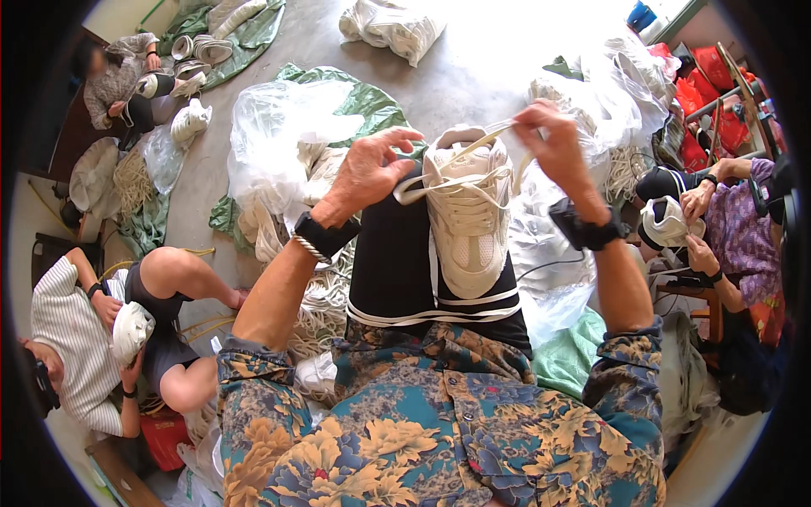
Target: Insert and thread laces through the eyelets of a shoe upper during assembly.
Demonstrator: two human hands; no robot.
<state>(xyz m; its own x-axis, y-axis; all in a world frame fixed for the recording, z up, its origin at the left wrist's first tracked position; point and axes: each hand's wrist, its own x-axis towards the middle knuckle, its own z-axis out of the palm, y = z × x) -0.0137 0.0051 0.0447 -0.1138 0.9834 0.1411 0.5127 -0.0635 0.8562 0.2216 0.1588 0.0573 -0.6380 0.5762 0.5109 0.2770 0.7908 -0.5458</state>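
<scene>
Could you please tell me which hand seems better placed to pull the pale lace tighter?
Probably the right hand: though blurred, it appears to pinch the pale lace near the shoe. The left hand, on the shoe's other side, is open with no clear grip.

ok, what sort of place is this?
Probably a small shoe workshop. Signs: the white sneaker in front of the camera wearer, the heaped cords at the left that look like shoelaces, and the co-worker at the right holding another white shoe.
</scene>
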